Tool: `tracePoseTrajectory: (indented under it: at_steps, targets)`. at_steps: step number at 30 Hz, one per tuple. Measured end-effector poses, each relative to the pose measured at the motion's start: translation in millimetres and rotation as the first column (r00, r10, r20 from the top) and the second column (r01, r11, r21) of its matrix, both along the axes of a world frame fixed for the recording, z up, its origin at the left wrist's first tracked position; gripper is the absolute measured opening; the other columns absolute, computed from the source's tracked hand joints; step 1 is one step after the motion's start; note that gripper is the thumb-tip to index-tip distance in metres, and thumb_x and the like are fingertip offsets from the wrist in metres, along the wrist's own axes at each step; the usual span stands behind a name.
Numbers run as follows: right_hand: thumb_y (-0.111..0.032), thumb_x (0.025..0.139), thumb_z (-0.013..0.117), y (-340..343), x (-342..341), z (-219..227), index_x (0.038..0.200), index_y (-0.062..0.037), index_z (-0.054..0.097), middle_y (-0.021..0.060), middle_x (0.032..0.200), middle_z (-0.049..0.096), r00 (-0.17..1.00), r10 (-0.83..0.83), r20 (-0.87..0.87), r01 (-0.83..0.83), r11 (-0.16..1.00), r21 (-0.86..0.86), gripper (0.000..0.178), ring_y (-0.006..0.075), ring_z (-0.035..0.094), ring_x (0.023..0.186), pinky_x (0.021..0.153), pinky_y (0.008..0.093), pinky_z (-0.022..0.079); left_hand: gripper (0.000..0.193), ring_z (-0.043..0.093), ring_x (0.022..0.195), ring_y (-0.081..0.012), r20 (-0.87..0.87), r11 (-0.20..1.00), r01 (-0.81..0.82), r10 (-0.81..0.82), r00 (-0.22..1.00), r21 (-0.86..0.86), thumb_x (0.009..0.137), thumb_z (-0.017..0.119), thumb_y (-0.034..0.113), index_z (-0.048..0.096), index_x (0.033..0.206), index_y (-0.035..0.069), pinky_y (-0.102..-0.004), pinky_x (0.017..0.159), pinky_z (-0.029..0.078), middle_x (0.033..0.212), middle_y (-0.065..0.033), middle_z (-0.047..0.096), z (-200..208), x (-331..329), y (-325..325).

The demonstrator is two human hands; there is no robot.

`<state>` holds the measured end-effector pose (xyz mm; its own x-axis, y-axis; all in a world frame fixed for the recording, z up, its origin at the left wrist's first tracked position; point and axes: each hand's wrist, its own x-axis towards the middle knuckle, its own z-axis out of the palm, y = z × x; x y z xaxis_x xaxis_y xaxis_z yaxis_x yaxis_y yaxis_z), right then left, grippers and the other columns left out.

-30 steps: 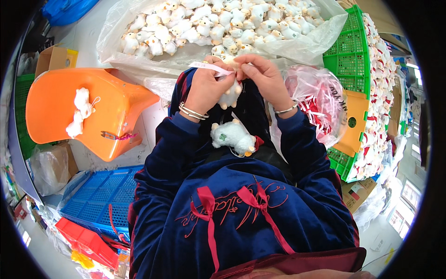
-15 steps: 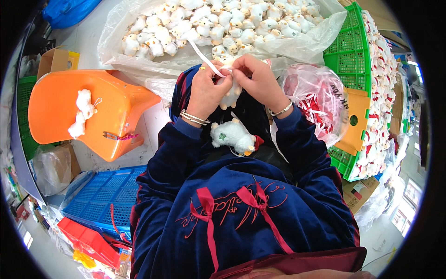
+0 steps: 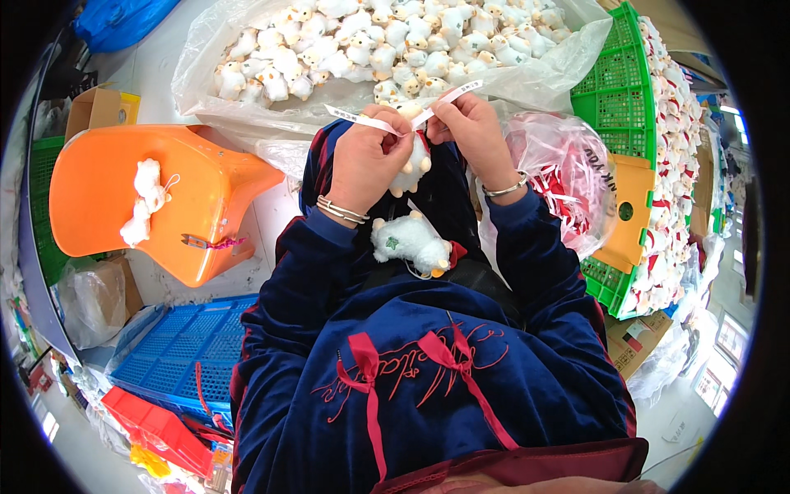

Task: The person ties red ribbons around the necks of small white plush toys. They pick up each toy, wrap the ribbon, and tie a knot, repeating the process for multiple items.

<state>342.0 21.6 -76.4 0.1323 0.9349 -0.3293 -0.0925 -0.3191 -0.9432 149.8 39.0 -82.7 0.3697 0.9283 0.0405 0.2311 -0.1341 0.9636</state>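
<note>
A white printed ribbon (image 3: pixel 451 100) runs round a small white plush toy (image 3: pixel 413 174) held above my lap, with one end toward each hand. My left hand (image 3: pixel 369 158) is closed in a pinch on the ribbon's left part, right at the toy. Between thumb and fingers, my right hand (image 3: pixel 476 136) pinches the ribbon's other end and draws it up to the right. A bit of red shows at the toy's neck; its head is partly hidden by my fingers. Another plush toy (image 3: pixel 410 244), with a green star-like mark and a red piece at its neck, lies on my lap.
Many white toys (image 3: pixel 354 49) fill a clear plastic sheet ahead. At right are a bag of red and white ribbons (image 3: pixel 568 189) and a green crate (image 3: pixel 619 99) beside finished-looking toys. The orange stool (image 3: pixel 99 177) at left carries two toys and small snips (image 3: pixel 197 241).
My right hand has moved a little right, away from the left one, pulling its ribbon end out. Both printed ends now spread apart, and more of the held toy's red neck piece shows.
</note>
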Motion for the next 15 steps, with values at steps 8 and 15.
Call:
tracePoseTrajectory:
  at_steps: [8, 15]
  targets:
    - [-0.008, 0.097, 0.064, 1, -1, 14, 0.12, 0.0011, 0.057, 0.0037, 0.081, 0.064, 0.993, 0.021, -0.117, -0.016, 0.999, 0.045, 0.025, 0.01, 0.062, 0.068, 0.061, 0.0234, 0.049, 0.009, 0.065, 0.084, -0.0212, -0.006, 0.97, -0.002, 0.003, 1.0, 0.243, 0.086, 0.076, 0.004, 0.069, 0.091, 0.004, -0.0302, 0.07, 0.051, 0.099, -0.0098, 0.067, -17, 2, -5]
    - [-0.006, 0.1, 0.058, -1, 1, 24, 0.116, 0.0028, 0.065, 0.0056, 0.085, 0.067, 0.921, 0.058, -0.385, -0.07, 0.997, -0.017, 0.019, 0.0111, 0.064, 0.073, 0.066, 0.025, 0.053, 0.014, 0.065, 0.086, -0.0215, 0.055, 0.937, 0.031, -0.053, 0.997, 0.347, 0.083, 0.077, -0.001, 0.07, 0.094, 0.004, -0.0296, 0.073, 0.052, 0.101, -0.0093, 0.064, -17, 3, -5]
